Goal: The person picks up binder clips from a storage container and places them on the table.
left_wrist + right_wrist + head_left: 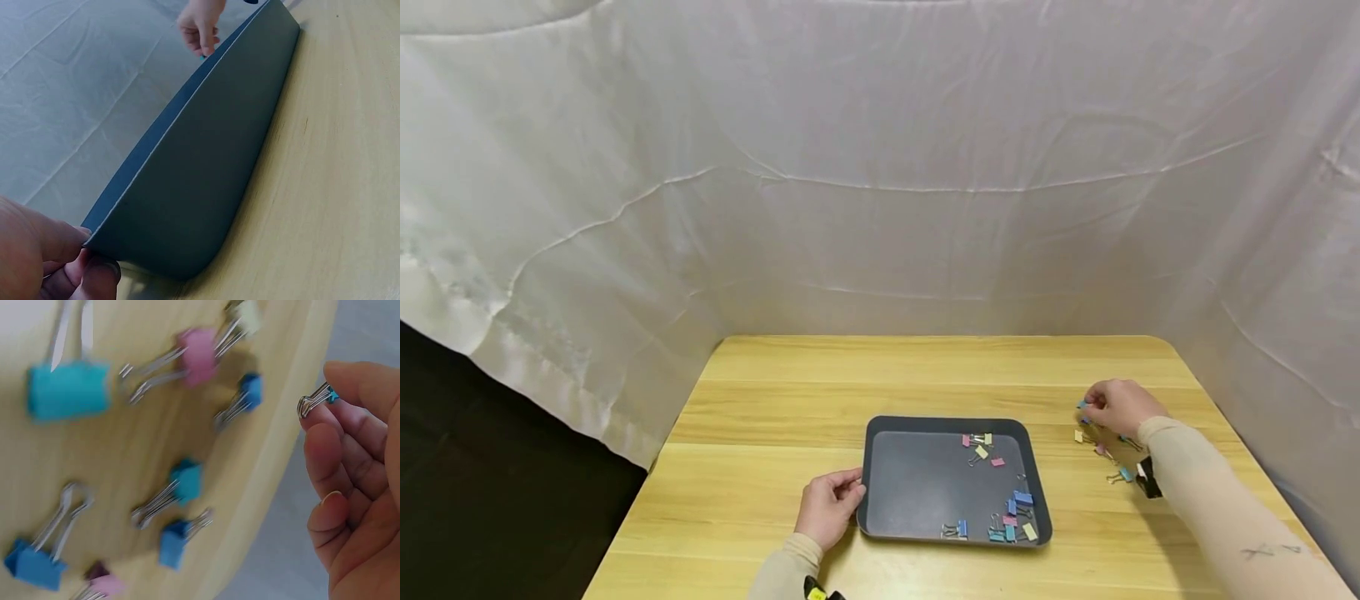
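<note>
A dark grey tray [910, 483] lies on the wooden table. My left hand [829, 507] pinches its left rim between thumb and fingers, as the left wrist view shows up close. Over the right side of the table, my right hand [1123, 404] holds a small teal binder clip [332, 395] between thumb and fingers, its wire handles sticking out. Beneath and around that hand lie several loose binder clips, among them a pink one [199, 356], a large teal one [69, 390] and a blue one [172, 545].
Inside the tray, yellow and pink clips [981, 452] sit near the back right. Blue, pink, teal and yellow clips cluster in its front right corner, and a blue clip [962, 528] lies at the front edge. Pale fabric [925, 250] hangs behind and beside the table.
</note>
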{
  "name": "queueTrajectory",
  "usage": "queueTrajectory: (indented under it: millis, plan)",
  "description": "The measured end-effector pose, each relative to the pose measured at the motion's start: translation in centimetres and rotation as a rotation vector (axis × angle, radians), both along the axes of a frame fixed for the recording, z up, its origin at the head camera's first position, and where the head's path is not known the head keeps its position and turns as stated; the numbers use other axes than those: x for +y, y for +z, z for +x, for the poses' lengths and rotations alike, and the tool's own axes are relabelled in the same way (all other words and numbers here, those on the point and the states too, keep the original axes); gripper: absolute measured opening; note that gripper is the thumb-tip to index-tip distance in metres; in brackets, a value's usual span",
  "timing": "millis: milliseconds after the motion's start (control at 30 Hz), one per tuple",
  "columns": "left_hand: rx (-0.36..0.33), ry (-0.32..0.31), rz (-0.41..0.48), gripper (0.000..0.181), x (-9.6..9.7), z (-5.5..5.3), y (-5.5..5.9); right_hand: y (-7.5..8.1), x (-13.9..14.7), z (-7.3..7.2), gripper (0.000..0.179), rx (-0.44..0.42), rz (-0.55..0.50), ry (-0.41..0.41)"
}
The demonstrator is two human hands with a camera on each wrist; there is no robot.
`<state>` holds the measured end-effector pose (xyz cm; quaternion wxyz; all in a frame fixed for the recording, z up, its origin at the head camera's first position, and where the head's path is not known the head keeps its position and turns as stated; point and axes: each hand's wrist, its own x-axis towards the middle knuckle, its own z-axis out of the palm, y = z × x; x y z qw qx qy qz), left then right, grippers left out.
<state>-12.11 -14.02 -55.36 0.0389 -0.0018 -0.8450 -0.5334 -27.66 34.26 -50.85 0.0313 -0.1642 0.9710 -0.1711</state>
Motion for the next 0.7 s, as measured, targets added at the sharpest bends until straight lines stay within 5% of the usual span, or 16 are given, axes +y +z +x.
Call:
queueTrajectory:
  millis: [700]
  plan:
    - [0.006,-0.022,0.006,0.021,0.1,-0.1,-0.1,-1.4,3.6,0.4,0.024,-0.041,0.047,-0.099]
